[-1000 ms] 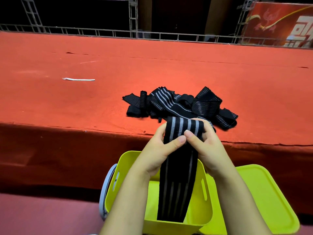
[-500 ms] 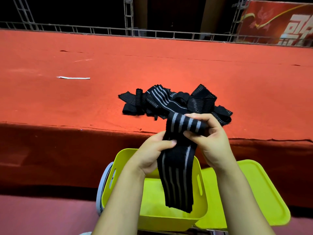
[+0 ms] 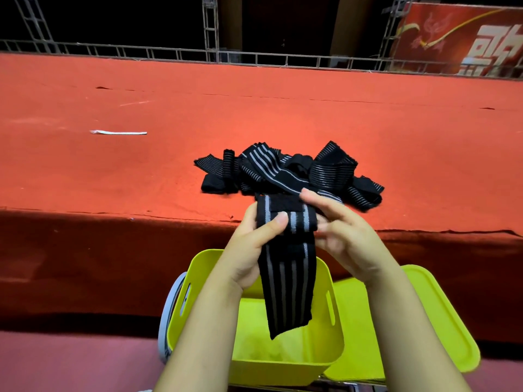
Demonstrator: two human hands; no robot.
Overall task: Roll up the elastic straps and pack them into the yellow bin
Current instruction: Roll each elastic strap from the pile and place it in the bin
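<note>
While the left hand [image 3: 249, 250] grips the rolled top of a black strap [image 3: 285, 250] with grey stripes, thumb pressed across the front of the roll, the right hand [image 3: 348, 239] holds the other side of that roll with its fingers curled behind and over it. The roll sits between the two hands, above the near edge of the red carpeted platform [image 3: 113, 171]. The loose tail of the strap hangs straight down from the roll, and its free end dangles over the open yellow bin [image 3: 319, 360], which stands below the hands in front of the platform. Whether the end touches the inside of the bin cannot be told. A yellow lid [image 3: 441, 329] lies just beside the bin on its right, partly tucked behind it.

On the platform, just beyond the hands, a tangled pile of straps [image 3: 283, 171] lies in a heap, black with thin pale stripes. Well to the left of the pile a thin white strip [image 3: 119, 133] lies flat on the carpet.
</note>
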